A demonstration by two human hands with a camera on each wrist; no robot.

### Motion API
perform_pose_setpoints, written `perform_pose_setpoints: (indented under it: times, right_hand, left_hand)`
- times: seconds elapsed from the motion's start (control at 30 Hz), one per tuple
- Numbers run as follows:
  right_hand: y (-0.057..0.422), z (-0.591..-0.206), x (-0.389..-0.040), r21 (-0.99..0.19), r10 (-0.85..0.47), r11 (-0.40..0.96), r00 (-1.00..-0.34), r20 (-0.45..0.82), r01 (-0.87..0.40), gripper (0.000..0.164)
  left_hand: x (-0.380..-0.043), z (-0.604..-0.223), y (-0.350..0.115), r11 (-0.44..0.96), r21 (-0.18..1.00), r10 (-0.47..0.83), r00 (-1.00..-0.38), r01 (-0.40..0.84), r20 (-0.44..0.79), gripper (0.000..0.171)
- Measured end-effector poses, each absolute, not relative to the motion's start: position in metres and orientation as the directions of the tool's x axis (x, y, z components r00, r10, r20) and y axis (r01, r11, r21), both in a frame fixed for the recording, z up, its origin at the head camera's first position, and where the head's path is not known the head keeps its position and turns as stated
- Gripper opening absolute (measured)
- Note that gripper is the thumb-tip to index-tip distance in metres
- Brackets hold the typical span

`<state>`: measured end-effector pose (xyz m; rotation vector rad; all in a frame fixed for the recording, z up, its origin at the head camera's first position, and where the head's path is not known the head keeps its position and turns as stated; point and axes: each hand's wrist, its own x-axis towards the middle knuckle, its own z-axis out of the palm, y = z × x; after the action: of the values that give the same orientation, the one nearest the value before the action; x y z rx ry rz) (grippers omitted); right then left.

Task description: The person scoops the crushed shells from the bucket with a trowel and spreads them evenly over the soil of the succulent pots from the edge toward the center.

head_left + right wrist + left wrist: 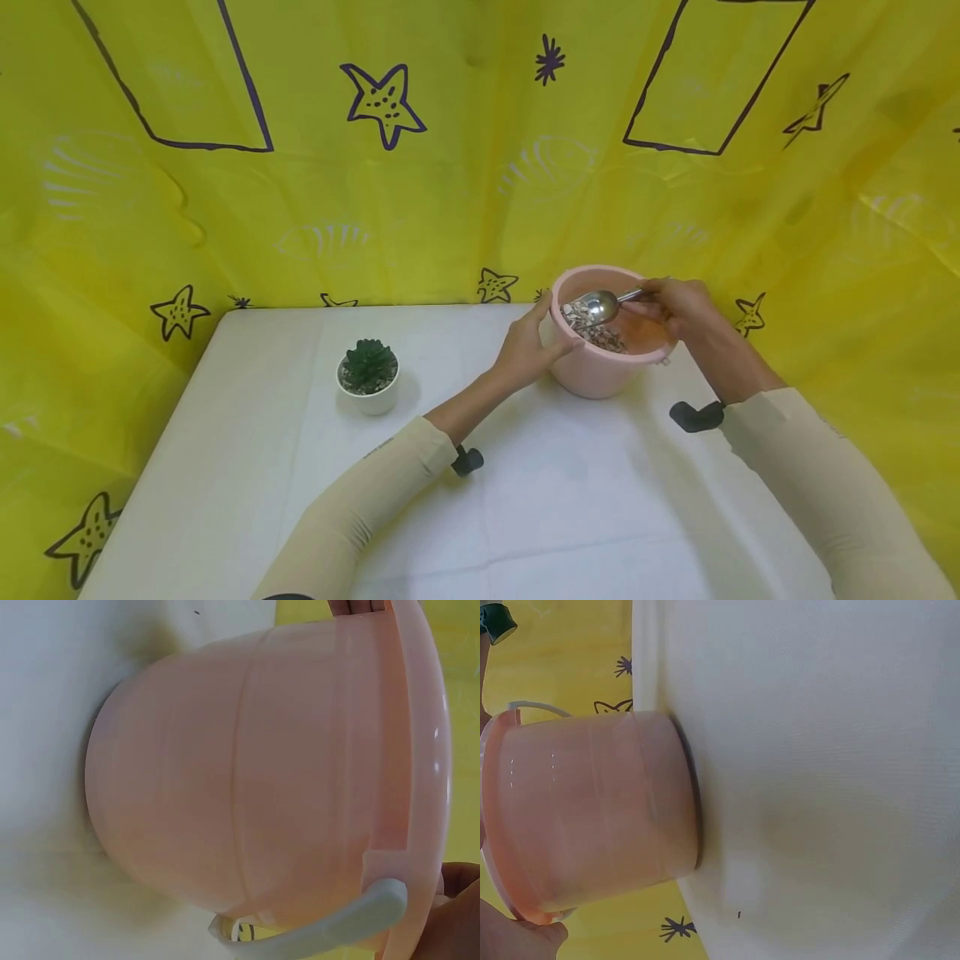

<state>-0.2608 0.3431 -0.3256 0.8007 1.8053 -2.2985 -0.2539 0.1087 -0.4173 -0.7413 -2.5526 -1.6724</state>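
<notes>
A pink bucket stands at the back right of the white table, with small mixed pebbles heaped toward the left side inside it. My left hand grips the bucket's left rim, thumb at the near side. In the left wrist view part of this hand shows at the rim. Over the bucket's mouth, my right hand holds a metal scoop by its handle. The scoop's bowl is down at the pebbles. A pale bucket handle hangs along the outside in the right wrist view.
A small green succulent in a white pot stands on the table, left of my left hand. Behind the table hangs a yellow curtain with drawn stars and fish.
</notes>
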Motion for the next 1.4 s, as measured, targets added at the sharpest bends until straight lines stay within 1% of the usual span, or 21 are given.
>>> perform_pose_setpoints:
  times: [0.33, 0.57, 0.77, 0.97, 1.1, 1.2, 1.4]
  right_hand:
    - [0.348, -0.324, -0.259, -0.846, 0.182, -0.356, -0.858, -0.48, 0.398, 0.01]
    - [0.351, -0.321, -0.257, -0.811, 0.16, -0.393, -0.836, -0.525, 0.434, 0.008]
    - [0.355, -0.318, -0.257, -0.77, 0.122, -0.442, -0.82, -0.559, 0.46, 0.017]
    - [0.358, -0.319, -0.257, -0.751, 0.135, -0.476, -0.806, -0.577, 0.458, 0.01]
    - [0.36, -0.319, -0.255, -0.751, 0.16, -0.49, -0.802, -0.576, 0.442, 0.019]
    - [0.362, -0.319, -0.254, -0.754, 0.151, -0.494, -0.811, -0.565, 0.434, 0.019]
    - [0.365, -0.32, -0.253, -0.745, 0.125, -0.508, -0.819, -0.56, 0.432, 0.008]
  left_hand:
    - [-0.254, -0.417, 0.108, 0.319, 0.863, 0.381, -0.887, 0.392, 0.262, 0.092]
    - [-0.253, -0.418, 0.108, 0.325, 0.855, 0.387, -0.882, 0.404, 0.269, 0.092]
    - [-0.254, -0.418, 0.109, 0.336, 0.846, 0.387, -0.88, 0.414, 0.277, 0.092]
    - [-0.255, -0.419, 0.109, 0.331, 0.849, 0.385, -0.881, 0.411, 0.276, 0.092]
    - [-0.255, -0.419, 0.109, 0.332, 0.852, 0.387, -0.882, 0.406, 0.269, 0.092]
    - [-0.255, -0.418, 0.109, 0.326, 0.851, 0.388, -0.879, 0.411, 0.276, 0.092]
    - [-0.255, -0.418, 0.108, 0.323, 0.847, 0.388, -0.875, 0.422, 0.288, 0.091]
